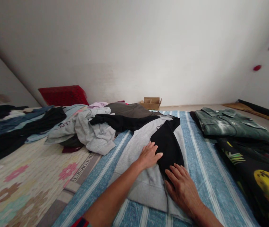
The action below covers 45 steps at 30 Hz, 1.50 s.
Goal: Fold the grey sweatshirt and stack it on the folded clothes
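Note:
A grey sweatshirt (134,148) with black sleeves lies flat on a blue striped cloth (195,151). One black sleeve (167,142) is folded down over its front. My left hand (149,155) lies flat and open on the grey body, fingertips at the sleeve's left edge. My right hand (183,186) rests open with fingers spread on the sleeve's lower end and the grey fabric. Neither hand grips anything.
A loose heap of grey, black and blue clothes (77,126) lies at the left and back. Folded garments, a green shirt (229,126) and a black printed one (257,170), are stacked at the right. A small cardboard box (151,102) and a red cushion (63,94) stand by the wall.

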### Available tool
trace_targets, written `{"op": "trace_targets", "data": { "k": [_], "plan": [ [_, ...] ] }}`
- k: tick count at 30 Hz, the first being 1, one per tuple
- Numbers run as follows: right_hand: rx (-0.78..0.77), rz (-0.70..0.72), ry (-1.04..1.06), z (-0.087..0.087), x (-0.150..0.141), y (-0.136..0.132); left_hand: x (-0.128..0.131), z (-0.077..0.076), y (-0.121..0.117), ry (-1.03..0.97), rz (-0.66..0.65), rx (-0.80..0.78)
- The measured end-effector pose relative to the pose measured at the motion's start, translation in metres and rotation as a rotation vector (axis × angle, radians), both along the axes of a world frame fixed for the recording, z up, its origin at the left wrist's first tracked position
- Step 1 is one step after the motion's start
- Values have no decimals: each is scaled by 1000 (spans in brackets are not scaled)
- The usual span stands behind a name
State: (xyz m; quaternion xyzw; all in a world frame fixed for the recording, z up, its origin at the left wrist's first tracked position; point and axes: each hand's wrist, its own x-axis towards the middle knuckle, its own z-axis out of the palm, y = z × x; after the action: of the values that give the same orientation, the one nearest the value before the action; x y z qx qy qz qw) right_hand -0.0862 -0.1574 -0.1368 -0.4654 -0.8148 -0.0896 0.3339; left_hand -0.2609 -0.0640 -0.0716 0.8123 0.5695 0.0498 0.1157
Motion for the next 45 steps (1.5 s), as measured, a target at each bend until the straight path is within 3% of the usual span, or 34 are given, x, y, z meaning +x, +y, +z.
{"op": "trace_targets", "data": {
  "k": [4, 9, 14, 20, 25, 30, 36, 41, 45],
  "plan": [
    [-4, 0, -26, 3, 1, -2, -47, 5, -18, 72, 64, 71],
    [0, 14, -39, 0, 3, -2, -95, -6, -42, 155, 143, 154],
    [-19, 16, -39, 2, 4, -1, -113, -21, -53, 157, 182, 195],
    [-56, 20, -28, 7, 6, -2, -117, -34, -51, 134, 207, 204],
    [-100, 32, -30, 10, 9, -2, -114, -31, -52, 145, 215, 199],
    [-96, 36, -6, 10, 10, -2, -102, -14, -57, 201, 240, 190],
    [-72, 39, 89, 5, 11, 2, -52, 5, -52, -25, -31, 150],
    [-62, 48, 122, 5, 11, 4, -2, -4, -44, -111, -190, 39],
    [-71, 51, 142, 6, 11, 4, 10, -15, -41, -108, -210, 70]
  ]
}}
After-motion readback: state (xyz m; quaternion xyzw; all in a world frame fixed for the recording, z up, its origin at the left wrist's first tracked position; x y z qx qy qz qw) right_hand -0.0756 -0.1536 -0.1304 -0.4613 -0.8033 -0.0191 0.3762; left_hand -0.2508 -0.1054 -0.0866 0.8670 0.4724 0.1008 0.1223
